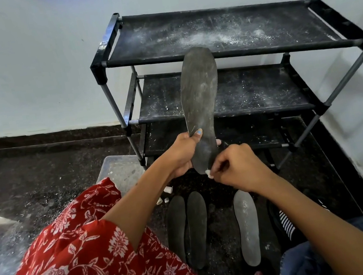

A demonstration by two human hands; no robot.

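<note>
- The long dark grey flat shoe insole (201,101) is up in the air in front of the rack, standing nearly upright with the toe end at the top and leaning a little to the right. It's got whitish smears on it.
- The left hand (182,155) grips the insole low down on its left edge, thumb on the front face, fingers wrapped behind.
- The right hand (239,166) is curled up tight, pinching a small white chalk stub (208,173) right against the bottom (heel) edge of the insole. So both hands are close together, each clamped on its own thing.
- Behind it is a black 3-shelf fabric shoe rack (280,48) against the pale wall, with white powder all over the top 2 shelves.
- On the dark speckled stone floor (39,172), just below the hands, a pair of darker insoles (176,225) lies side by side, and 1 paler dusty insole (248,226) lies off to their right, apart from them.
- A few loose white chalk bits (167,189) sit on the floor near the toe ends of the pair.
- A clear plastic box (119,170) is left of the rack's foot, partly hidden by a red floral-print cloth (76,259) over the left leg.
- Blue denim (311,259) shows at the lower right.
</note>
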